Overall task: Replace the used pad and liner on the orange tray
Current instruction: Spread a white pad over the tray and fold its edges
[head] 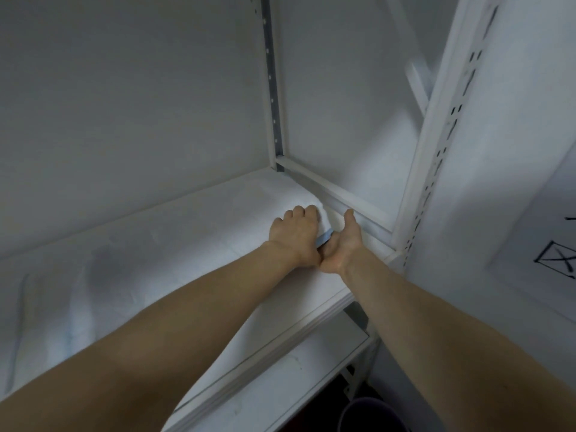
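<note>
The left hand (294, 232) gripped the pad (187, 244) at the right edge of the shelf (311, 319), likely to lift it; the right hand (344, 244), tucked beneath, hid its grip.

Dim, cool, grey-blue light fills the frame. The brightest patch lies at the centre around the white pad (218, 219); the lower right corner falls dark. The whole picture is soft, straight posts bow near the edges, and the forearms blur at the bottom.
</note>
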The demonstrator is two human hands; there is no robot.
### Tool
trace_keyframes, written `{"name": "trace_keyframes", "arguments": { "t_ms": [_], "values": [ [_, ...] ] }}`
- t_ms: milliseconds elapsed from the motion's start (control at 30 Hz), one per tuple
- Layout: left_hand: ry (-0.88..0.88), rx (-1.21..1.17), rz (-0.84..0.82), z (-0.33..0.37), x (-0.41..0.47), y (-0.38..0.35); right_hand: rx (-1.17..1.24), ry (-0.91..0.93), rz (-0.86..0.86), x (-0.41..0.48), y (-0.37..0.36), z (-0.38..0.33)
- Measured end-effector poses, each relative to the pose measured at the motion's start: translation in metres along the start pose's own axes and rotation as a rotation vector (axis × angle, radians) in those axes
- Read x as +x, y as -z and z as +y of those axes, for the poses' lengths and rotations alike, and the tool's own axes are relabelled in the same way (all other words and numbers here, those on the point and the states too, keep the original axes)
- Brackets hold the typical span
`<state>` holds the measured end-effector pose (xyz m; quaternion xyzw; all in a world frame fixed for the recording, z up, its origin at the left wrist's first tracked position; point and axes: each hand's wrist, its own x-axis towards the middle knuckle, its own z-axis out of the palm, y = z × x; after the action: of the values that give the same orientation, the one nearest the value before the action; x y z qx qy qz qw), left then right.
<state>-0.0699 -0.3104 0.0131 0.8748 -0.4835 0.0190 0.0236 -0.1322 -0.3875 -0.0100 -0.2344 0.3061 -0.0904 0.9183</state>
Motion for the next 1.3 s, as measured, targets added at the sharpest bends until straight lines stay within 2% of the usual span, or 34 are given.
{"name": "trace_keyframes", "arguments": {
  "t_ms": [167,300,367,433,467,500,567,633,800,900,967,1067,1300],
  "values": [
    [0.009,-0.015,0.035,0.003,-0.004,0.001,-0.234,0.063,0.163,0.008,0.007,-0.009],
    [-0.031,0.048,0.059,0.004,-0.006,-0.002,-0.487,0.136,0.219,0.004,0.003,-0.014],
    [-0.032,0.052,0.06,0.004,-0.007,-0.002,-0.787,0.299,0.386,-0.002,-0.003,-0.019],
    [-0.021,0.042,0.077,0.003,-0.007,-0.001,-1.084,0.6,0.627,-0.005,-0.006,-0.021],
    [-0.014,0.033,0.084,0.003,-0.007,0.0,-1.138,0.693,0.681,-0.008,-0.009,-0.022],
    [-0.004,0.023,0.092,0.002,-0.007,0.0,-1.099,0.711,0.668,-0.007,-0.012,-0.022],
    [0.012,-0.006,0.111,0.003,-0.007,0.001,-0.895,0.614,0.525,-0.007,-0.016,-0.023],
    [0.035,-0.035,0.111,0.004,-0.007,0.0,-0.791,0.464,0.412,-0.011,-0.021,-0.02],
    [0.034,-0.046,0.084,0.005,-0.008,-0.004,-0.702,0.361,0.349,0.001,-0.02,-0.014],
    [-0.011,-0.092,0.042,0.001,-0.009,-0.007,-0.789,0.362,0.406,0.013,-0.019,-0.016],
    [-0.049,-0.21,-0.031,-0.002,-0.011,-0.005,-0.829,0.361,0.434,0.018,-0.018,-0.017],
    [-0.062,-0.376,-0.035,-0.011,-0.014,-0.001,-0.886,0.361,0.452,0.02,-0.018,-0.019],
    [-0.126,-0.184,-0.027,-0.015,-0.016,-0.013,-1.113,0.324,0.446,0.024,-0.017,-0.024]
  ]
}}
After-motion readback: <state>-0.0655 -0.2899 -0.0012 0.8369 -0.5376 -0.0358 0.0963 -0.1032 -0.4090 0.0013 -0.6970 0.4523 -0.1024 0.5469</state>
